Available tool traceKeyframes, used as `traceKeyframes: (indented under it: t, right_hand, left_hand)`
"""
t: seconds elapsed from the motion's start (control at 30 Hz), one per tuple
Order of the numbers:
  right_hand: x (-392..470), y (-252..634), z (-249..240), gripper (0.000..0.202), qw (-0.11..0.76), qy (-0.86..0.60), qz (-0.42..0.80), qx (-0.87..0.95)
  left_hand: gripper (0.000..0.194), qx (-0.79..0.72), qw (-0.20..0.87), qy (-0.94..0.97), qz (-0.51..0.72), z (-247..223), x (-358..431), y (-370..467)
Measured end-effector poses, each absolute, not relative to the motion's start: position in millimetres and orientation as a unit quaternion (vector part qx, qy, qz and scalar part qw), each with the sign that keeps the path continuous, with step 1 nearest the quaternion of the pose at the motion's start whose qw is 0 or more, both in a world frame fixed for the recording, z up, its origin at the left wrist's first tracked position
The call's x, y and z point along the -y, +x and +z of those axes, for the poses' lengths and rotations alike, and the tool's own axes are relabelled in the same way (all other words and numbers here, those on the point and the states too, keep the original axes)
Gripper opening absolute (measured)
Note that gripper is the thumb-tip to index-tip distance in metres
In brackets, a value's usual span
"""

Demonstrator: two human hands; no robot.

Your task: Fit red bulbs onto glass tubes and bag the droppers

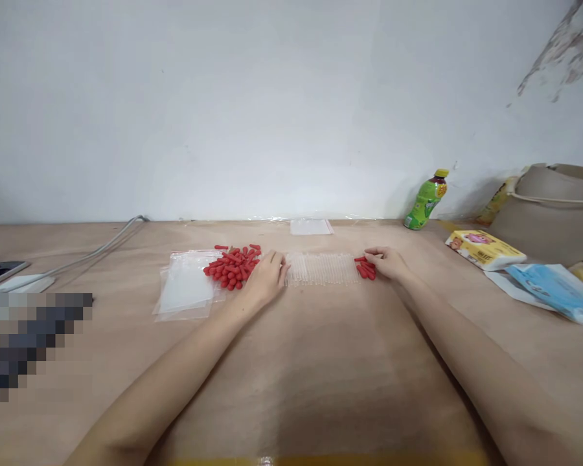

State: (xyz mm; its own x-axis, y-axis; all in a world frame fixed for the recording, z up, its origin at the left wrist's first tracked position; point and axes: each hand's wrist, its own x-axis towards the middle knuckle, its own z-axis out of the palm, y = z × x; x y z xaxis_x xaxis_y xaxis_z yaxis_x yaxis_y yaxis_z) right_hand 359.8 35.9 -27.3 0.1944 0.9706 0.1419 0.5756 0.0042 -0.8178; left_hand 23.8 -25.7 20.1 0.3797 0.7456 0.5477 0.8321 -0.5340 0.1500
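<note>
Red pieces [367, 272] at half-curled right hand [390, 263], clear sticks [323, 269] beside half-curled left hand [269, 277], grips unclear.

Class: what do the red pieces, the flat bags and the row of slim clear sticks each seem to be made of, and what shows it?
Red pieces: perhaps rubber or plastic, fairly smooth and matte, judging by their solid, even colour.
Flat bags: probably thin plastic film; the tabletop shows through their edges.
Clear sticks: likely plastic, possibly glass; they look see-through, with pale streaks.
</note>
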Motion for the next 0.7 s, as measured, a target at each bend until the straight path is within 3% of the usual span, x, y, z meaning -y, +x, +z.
traceKeyframes:
  t: [0.2, 0.4, 0.53, 0.7]
  right_hand:
    - [-46.1, 355.2, -18.9, 0.018, 0.347, -0.64, 0.307, 0.613]
    - [-40.6, 354.3, 0.3, 0.019, 0.34, -0.644, 0.288, 0.622]
    - [-20.8, 324.5, 12.9, 0.018, 0.394, -0.63, 0.235, 0.627]
    - [25.4, 250.5, -6.9, 0.027, 0.503, -0.444, 0.274, 0.689]
  left_hand:
    - [0.019, 0.375, 0.072, -0.875, -0.297, -10.3, 38.1, 4.6]
    - [0.035, 0.328, 0.07, -0.887, -0.315, -15.2, 35.0, 3.8]
    - [0.026, 0.345, 0.036, -0.873, -0.342, -11.1, 37.3, 6.6]
    - [0.02, 0.346, 0.011, -0.859, -0.377, -4.4, 41.1, 9.6]
